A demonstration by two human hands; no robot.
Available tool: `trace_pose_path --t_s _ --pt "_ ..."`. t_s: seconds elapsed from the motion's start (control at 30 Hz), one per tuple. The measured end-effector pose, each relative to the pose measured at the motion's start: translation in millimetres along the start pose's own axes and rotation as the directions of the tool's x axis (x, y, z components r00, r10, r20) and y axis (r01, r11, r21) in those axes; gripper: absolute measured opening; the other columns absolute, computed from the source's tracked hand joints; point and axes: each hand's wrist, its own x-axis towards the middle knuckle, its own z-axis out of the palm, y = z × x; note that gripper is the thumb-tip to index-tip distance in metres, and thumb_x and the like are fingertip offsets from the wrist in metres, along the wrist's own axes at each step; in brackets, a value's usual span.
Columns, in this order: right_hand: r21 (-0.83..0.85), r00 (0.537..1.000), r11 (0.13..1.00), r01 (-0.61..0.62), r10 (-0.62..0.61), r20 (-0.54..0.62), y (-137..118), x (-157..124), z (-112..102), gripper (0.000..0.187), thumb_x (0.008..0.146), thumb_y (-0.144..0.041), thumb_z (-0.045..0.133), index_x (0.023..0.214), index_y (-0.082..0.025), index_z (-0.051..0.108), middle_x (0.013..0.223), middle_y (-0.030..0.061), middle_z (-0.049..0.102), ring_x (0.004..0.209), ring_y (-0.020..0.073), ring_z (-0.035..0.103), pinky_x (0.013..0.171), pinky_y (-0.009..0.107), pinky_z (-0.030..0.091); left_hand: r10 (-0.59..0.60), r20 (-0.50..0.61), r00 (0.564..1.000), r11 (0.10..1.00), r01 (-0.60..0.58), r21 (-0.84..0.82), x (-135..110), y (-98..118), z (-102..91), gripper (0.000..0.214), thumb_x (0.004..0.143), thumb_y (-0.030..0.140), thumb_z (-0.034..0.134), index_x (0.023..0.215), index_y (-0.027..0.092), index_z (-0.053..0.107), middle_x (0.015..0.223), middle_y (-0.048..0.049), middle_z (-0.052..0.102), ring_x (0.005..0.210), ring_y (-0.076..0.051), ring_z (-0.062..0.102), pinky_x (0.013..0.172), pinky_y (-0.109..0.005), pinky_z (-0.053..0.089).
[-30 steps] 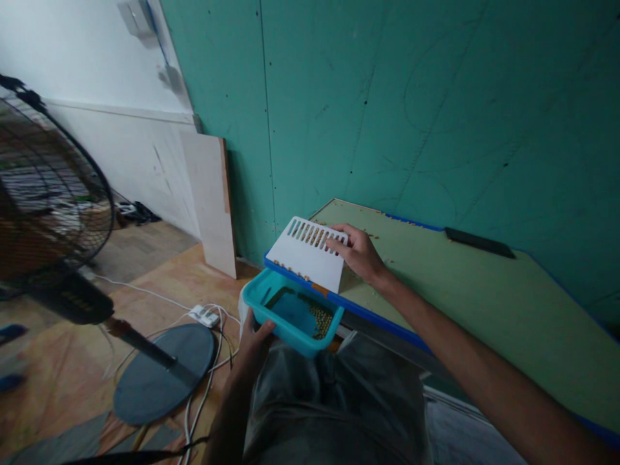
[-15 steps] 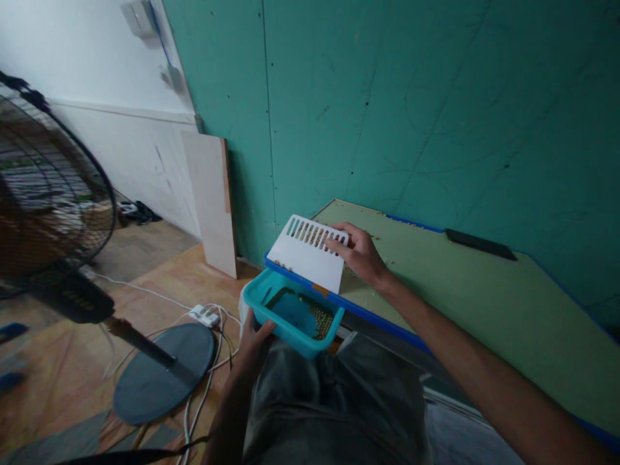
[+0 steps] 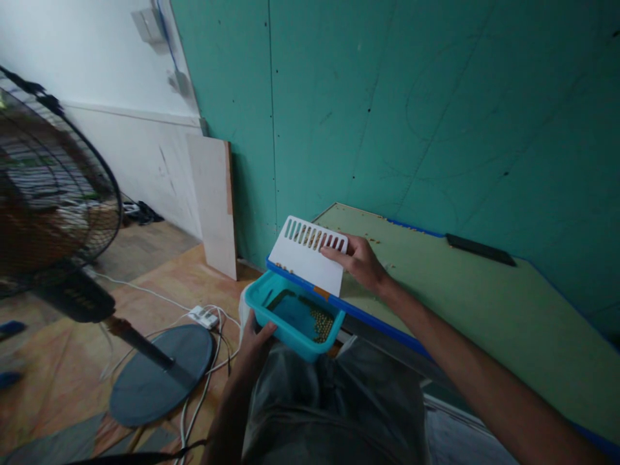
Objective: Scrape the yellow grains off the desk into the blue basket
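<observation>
My left hand grips the near left side of a teal plastic tray, held just below the table's blue front edge; small yellowish grains lie in its right corner. My right hand is closed on the upper right corner of a white slotted plastic board, which stands tilted on the table edge directly above the tray. A few grains cling along the board's lower left and lie scattered on the green table top.
A standing fan with a round base is on the floor to the left, beside cables and a white power strip. A wooden panel leans against the teal wall. A dark flat bar lies at the table's back.
The view has shifted slightly; the board and tray stay in almost the same place, and both hands keep their hold.
</observation>
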Motion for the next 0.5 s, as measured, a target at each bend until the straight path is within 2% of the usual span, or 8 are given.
trace_pose_path --t_s 0.27,0.5 --pt "-0.025 0.997 0.999 0.024 -0.022 0.078 6.4 -1.6 1.7 0.024 0.081 -0.038 0.081 0.094 -0.018 0.081 0.085 0.0043 0.077 0.078 0.0198 0.068 0.068 0.031 0.053 0.014 -0.008 1.0 1.0 -0.014 0.011 0.3 -0.8 0.0 0.084 0.063 0.04 0.101 0.136 0.022 0.064 0.125 -0.0145 0.08 0.108 -0.037 0.079 0.091 -0.048 0.066" --pt "-0.102 0.992 0.992 0.073 -0.061 0.112 3.1 -3.5 3.1 0.026 0.083 -0.04 0.08 0.093 -0.016 0.081 0.084 0.0038 0.077 0.075 0.0174 0.065 0.068 0.028 0.051 0.028 -0.007 1.0 0.999 -0.028 0.028 2.5 -3.8 -1.7 0.092 0.063 0.044 0.1 0.144 0.021 0.06 0.132 -0.0178 0.077 0.116 -0.039 0.076 0.094 -0.048 0.065"
